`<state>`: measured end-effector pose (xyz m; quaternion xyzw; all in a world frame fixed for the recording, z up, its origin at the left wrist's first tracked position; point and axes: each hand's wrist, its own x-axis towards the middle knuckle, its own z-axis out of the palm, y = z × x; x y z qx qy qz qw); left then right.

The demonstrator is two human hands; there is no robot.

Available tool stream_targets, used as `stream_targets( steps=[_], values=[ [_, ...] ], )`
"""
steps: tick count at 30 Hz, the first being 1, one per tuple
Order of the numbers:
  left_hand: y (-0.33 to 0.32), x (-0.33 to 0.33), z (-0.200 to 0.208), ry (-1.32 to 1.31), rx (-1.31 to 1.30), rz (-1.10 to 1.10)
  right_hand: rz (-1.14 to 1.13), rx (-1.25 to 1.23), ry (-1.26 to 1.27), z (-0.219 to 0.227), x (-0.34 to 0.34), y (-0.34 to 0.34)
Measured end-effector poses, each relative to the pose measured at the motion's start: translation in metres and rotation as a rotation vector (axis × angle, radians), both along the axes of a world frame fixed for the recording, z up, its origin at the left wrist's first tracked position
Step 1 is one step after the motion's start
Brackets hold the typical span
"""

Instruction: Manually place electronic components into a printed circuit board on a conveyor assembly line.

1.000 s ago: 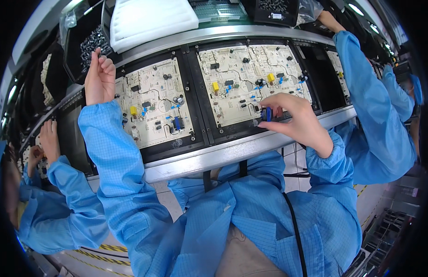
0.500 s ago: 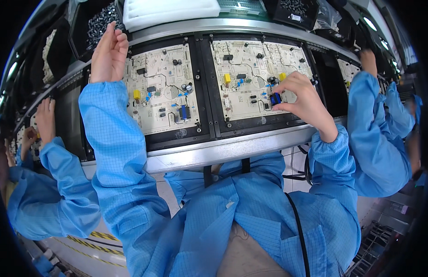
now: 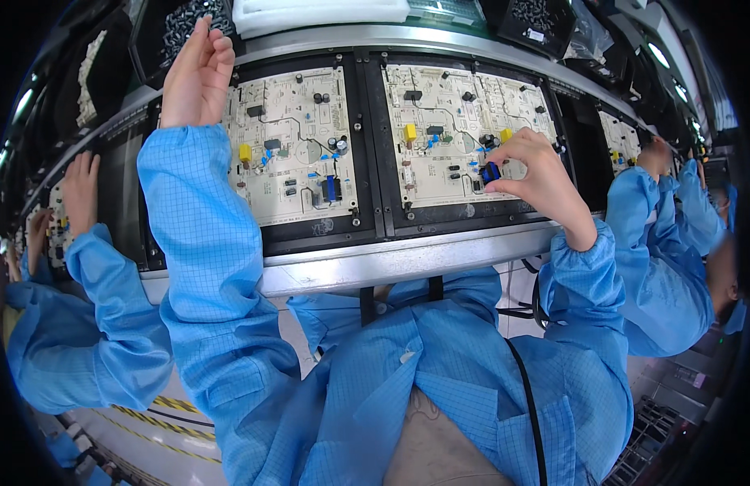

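Blue part (image 3: 490, 172) is now farther in over R bd (image 3: 430, 188), right of ctr, vs. its front edge 1 s ago, so prob. at placement stage; can't tell if seated. R hand (image 3: 537, 166) has it pinched, thumb vs. fingers, gap ~part-wide. L hand (image 3: 198, 81) half-curled, looks empty, by L bd (image 3: 261, 198) & parts bin (image 3: 150, 61).

The component (image 3: 490, 172) in the right hand (image 3: 538, 170) is deep blue and black, against cream circuit boards (image 3: 265, 198) traced with thin dark lines and dotted with yellow blocks (image 3: 244, 152) — all bordered by black frames (image 3: 373, 146). Bright blue sleeves (image 3: 205, 202) carry a fine dark grid; the rail (image 3: 391, 259) is silver, the foam (image 3: 326, 11) white, the cord (image 3: 532, 397) black — and the floor tape (image 3: 171, 421) shows yellow-and-black stripes.
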<state>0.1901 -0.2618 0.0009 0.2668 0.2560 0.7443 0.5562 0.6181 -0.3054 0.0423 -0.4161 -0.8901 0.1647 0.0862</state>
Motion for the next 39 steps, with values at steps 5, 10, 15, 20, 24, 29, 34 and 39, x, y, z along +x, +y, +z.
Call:
stream_targets(
  steps=[5, 10, 15, 20, 24, 29, 34, 39],
  values=[
    [-0.003, 0.002, 0.002, 0.014, 0.006, 0.006, 0.03, 0.049, -0.054, 0.004, -0.008, -0.007],
    [-0.008, 0.009, 0.01, 0.01, 0.032, -0.017, 0.048, 0.175, -0.047, -0.002, -0.005, -0.014],
    [-0.016, 0.015, 0.021, 0.026, 0.058, -0.017, 0.048, 0.063, -0.031, -0.002, 0.001, -0.009],
    [-0.014, 0.02, 0.022, 0.028, 0.037, 0.0, 0.152, 0.083, -0.116, 0.015, -0.001, -0.008],
    [-0.015, 0.021, 0.023, 0.041, 0.041, -0.014, 0.17, 0.094, -0.17, 0.018, -0.006, -0.005],
    [-0.019, 0.033, 0.029, 0.106, -0.008, 0.052, 0.151, 0.124, -0.16, 0.015, -0.006, -0.009],
    [-0.021, 0.034, 0.022, 0.154, -0.038, 0.096, 0.193, 0.061, -0.066, 0.033, -0.005, 0.01],
    [-0.022, 0.04, 0.023, 0.177, -0.097, 0.096, -0.285, 0.334, 0.203, 0.044, 0.04, 0.167]
  ],
)
